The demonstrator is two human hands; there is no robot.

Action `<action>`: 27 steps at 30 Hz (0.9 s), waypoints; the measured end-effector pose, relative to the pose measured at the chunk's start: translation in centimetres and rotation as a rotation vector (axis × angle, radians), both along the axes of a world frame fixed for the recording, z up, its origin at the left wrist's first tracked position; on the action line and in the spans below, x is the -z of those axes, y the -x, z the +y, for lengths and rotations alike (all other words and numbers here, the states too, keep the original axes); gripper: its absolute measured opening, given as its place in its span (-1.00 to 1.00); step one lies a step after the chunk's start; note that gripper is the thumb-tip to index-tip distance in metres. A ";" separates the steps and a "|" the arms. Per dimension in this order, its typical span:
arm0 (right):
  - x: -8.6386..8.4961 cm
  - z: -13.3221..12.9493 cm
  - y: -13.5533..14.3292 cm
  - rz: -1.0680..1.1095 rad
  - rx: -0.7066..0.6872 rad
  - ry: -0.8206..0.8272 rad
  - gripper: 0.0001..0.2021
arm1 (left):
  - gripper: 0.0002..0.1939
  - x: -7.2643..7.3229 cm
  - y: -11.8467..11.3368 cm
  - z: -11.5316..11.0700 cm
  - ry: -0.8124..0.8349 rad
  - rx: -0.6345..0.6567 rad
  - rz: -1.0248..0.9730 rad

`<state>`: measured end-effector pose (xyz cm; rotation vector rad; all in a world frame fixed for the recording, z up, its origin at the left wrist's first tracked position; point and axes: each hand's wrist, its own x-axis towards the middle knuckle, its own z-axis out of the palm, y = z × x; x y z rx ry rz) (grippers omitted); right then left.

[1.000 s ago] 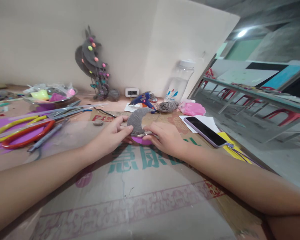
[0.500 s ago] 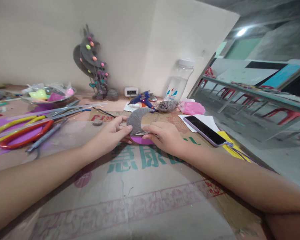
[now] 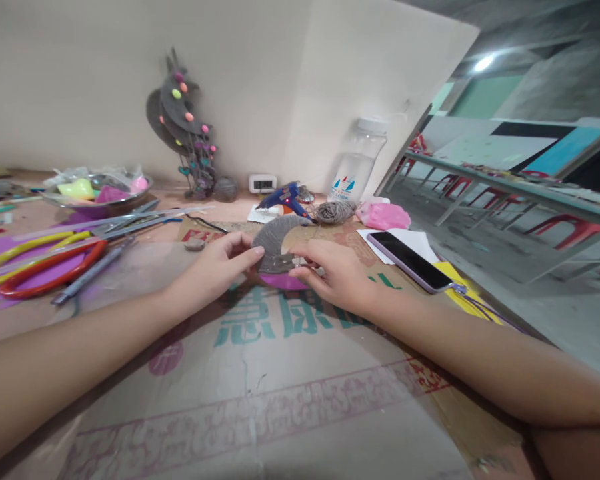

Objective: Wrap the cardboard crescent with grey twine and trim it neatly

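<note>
A grey yarn-wrapped crescent (image 3: 272,244) is held up over the cardboard (image 3: 260,393), its left edge pinched by my left hand (image 3: 230,261). My right hand (image 3: 330,270) grips a small metal tool (image 3: 297,261), too blurred to name, with its tip at the crescent's lower inner part. Beneath the crescent a purple piece (image 3: 283,281) shows. Behind it lie a blue glue gun (image 3: 286,196) and a ball of grey yarn (image 3: 336,212).
A phone (image 3: 410,261) lies at the right, near a water bottle (image 3: 357,163) and pink bag (image 3: 384,215). Red-and-yellow-handled scissors (image 3: 55,277) and a bowl (image 3: 100,203) are at left. A decorated crescent (image 3: 180,113) stands behind, beside a small clock (image 3: 263,184).
The tool in my right hand has shifted and now points over the crescent's face. The crescent has tilted slightly, and my left fingers have moved a little.
</note>
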<state>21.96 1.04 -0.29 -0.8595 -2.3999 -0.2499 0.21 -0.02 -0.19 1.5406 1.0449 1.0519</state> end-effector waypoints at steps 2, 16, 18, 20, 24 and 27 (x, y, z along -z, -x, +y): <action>0.0 0.0 0.0 -0.019 0.007 -0.004 -0.66 | -0.83 -0.3 0.0 -0.1 -0.012 -0.031 0.060; -0.1 0.4 -0.2 -0.075 0.013 -0.043 -0.72 | -0.86 0.0 0.1 0.2 0.026 -0.001 -0.020; -0.1 0.4 -0.2 -0.080 0.017 -0.049 -0.72 | -0.87 0.0 0.1 0.2 0.048 0.004 -0.035; 0.0 0.4 -0.2 -0.090 0.025 -0.052 -0.72 | -0.88 0.0 0.1 0.2 0.061 0.012 -0.047; 0.0 0.5 -0.1 -0.110 0.035 -0.046 -0.71 | -0.86 0.0 0.1 0.2 0.085 0.017 -0.056; 0.1 0.6 -0.1 -0.110 0.028 -0.050 -0.70 | -0.85 0.1 0.1 0.3 0.117 0.031 -0.091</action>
